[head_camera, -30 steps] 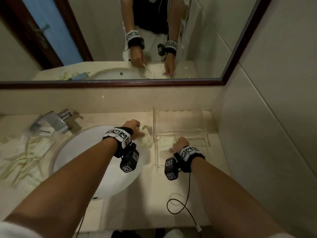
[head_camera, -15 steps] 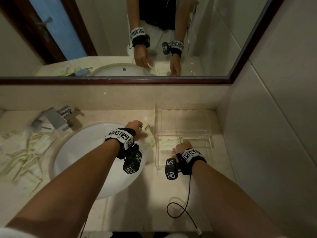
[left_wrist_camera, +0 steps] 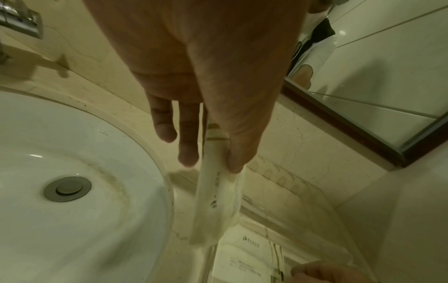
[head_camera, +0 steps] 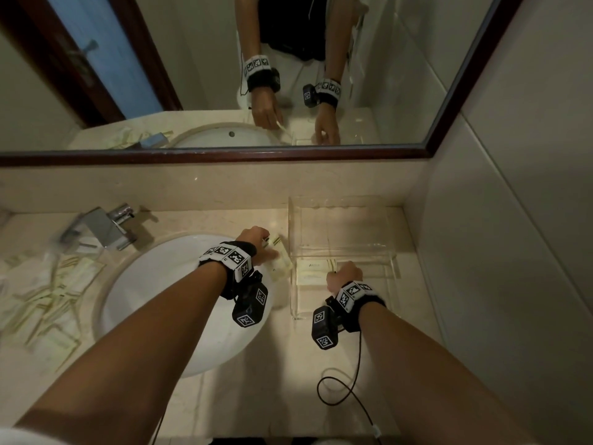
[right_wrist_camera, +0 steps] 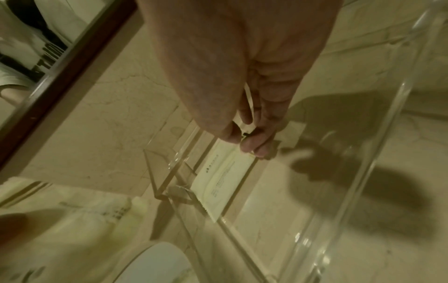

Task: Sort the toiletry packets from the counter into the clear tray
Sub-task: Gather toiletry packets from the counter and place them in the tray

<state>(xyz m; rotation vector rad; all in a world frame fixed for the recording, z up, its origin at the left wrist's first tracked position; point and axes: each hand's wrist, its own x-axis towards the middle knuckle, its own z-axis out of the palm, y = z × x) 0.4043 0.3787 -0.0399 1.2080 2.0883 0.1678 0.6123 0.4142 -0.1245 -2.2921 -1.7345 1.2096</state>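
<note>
While the left hand (head_camera: 256,239) hangs just beside the clear tray (head_camera: 393,261), its thumb and fingers pinch a small stack of long packets (left_wrist_camera: 215,201) edge-on, lower ends dangling over the gap between sink (head_camera: 154,303) and tray wall. Over inside the tray, the right hand (head_camera: 345,276) has its fingertips closed on a thin slip (right_wrist_camera: 249,107), right at the top edge of the flat packet (right_wrist_camera: 225,176) already lying in the near compartment. And look left: a big scatter of packets (head_camera: 41,300) on the table by the faucet (head_camera: 102,226), so this job looks far from finished. Now the risks, as I read them. That left-hand bundle is held only near its top; loosen the pinch and the packets could fan out and slide into the basin. The tray wall is clear and hard to see, so a low carry across could catch packet ends on its rim. And the right hand, working tight against the divider, might drag the laid packet askew or nudge the light tray.
</note>
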